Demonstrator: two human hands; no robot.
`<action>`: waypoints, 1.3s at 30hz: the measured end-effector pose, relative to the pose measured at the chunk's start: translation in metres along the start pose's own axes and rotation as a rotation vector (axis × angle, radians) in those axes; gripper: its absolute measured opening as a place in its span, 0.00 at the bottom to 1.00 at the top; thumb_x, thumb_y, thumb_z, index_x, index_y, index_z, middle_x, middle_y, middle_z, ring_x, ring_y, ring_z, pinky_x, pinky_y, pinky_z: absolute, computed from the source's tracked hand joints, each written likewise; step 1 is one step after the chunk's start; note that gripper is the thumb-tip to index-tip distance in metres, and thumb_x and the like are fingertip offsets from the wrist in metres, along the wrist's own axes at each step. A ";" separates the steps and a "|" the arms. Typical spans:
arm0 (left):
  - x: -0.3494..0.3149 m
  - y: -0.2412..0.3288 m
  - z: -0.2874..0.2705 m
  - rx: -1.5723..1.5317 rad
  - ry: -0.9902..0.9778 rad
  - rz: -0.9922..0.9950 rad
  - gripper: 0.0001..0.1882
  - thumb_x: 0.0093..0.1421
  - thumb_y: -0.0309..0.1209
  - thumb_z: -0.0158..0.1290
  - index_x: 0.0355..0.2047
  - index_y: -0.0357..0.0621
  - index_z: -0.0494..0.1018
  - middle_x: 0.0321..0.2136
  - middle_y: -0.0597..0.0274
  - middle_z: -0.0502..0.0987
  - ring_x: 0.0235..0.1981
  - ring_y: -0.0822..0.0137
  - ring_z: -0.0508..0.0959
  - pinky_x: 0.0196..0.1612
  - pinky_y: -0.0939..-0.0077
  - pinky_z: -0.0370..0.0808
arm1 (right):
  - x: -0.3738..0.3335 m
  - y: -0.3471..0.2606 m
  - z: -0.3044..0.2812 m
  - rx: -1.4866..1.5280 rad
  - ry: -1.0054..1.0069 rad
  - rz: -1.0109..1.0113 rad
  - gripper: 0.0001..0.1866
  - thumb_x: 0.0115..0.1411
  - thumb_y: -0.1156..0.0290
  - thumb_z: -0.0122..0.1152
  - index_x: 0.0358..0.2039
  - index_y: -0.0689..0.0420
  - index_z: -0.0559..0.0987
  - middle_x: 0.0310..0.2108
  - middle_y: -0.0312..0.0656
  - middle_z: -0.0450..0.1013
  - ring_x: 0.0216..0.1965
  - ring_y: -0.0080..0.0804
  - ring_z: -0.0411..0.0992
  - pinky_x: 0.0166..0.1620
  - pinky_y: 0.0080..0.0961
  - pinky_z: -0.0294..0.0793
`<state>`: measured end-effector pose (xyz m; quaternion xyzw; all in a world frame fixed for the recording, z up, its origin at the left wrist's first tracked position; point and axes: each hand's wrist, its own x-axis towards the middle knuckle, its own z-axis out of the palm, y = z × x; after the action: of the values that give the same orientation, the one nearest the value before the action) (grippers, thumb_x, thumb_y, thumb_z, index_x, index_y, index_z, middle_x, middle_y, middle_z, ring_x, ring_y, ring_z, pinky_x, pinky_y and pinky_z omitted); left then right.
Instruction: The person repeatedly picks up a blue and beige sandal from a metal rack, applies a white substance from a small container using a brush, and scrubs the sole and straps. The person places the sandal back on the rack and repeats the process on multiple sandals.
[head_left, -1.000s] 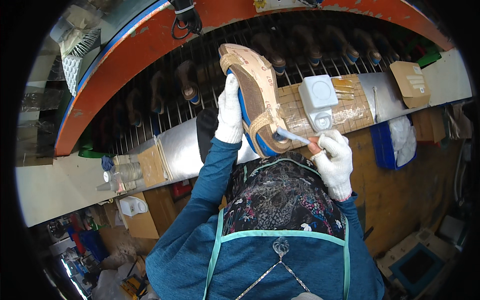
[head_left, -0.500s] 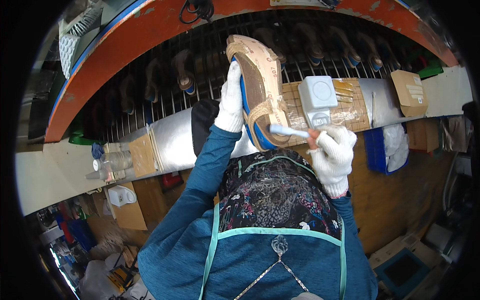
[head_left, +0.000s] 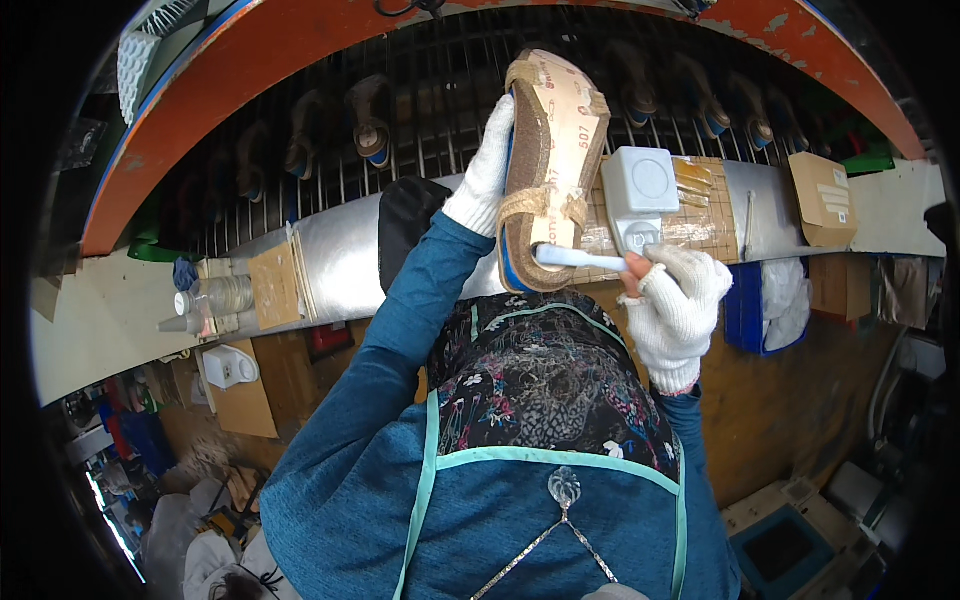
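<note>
Left hand [head_left: 483,185]: grip holding the lasted sandal [head_left: 572,120] by its left side, underside showing, over the worktop [head_left: 350,255]. The toothbrush-style brush [head_left: 585,258] lies across the heel end; contact unconfirmed. Right hand [head_left: 675,310]: grip narrow, fingertips pinching the brush handle. Risk: one-sided support could let the sandal twist under brush pressure; a loose pinch could skid bristles onto the strap [head_left: 528,203].

Your gloved left hand [head_left: 485,175] holds the side of a shoe [head_left: 560,140], its underside facing you. Your gloved right hand [head_left: 675,310] pinches a pale brush [head_left: 585,259], its head at the near end. Nearby, a white container [head_left: 640,190] and cardboard box [head_left: 822,205] sit on the bench [head_left: 338,265].
</note>
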<state>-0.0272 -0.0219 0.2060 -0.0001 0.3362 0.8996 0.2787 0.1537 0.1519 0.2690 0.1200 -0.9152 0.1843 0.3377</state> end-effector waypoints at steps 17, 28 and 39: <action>0.025 -0.034 -0.041 -0.344 -0.348 -0.195 0.34 0.70 0.58 0.42 0.62 0.43 0.67 0.51 0.53 0.79 0.46 0.64 0.83 0.48 0.71 0.83 | -0.009 -0.002 0.009 0.143 -0.016 0.020 0.14 0.42 0.70 0.76 0.32 0.50 0.85 0.34 0.35 0.79 0.36 0.34 0.75 0.44 0.34 0.63; 0.011 -0.029 -0.028 -0.196 -0.222 -0.238 0.40 0.67 0.62 0.43 0.66 0.41 0.61 0.57 0.49 0.74 0.51 0.59 0.80 0.53 0.65 0.80 | 0.004 -0.002 0.003 0.095 -0.100 0.004 0.08 0.45 0.68 0.73 0.25 0.50 0.81 0.32 0.35 0.78 0.31 0.32 0.72 0.40 0.33 0.60; 0.014 -0.053 -0.065 -0.094 -0.009 -0.234 0.34 0.69 0.57 0.42 0.61 0.42 0.66 0.45 0.49 0.80 0.35 0.55 0.84 0.32 0.62 0.85 | 0.044 0.057 0.049 -0.083 -0.019 0.228 0.04 0.49 0.74 0.66 0.26 0.50 0.80 0.33 0.36 0.76 0.36 0.33 0.74 0.41 0.33 0.63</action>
<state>-0.0250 -0.0212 0.1214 -0.0486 0.2900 0.8757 0.3831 0.0729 0.1784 0.2493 0.0028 -0.9329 0.1823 0.3106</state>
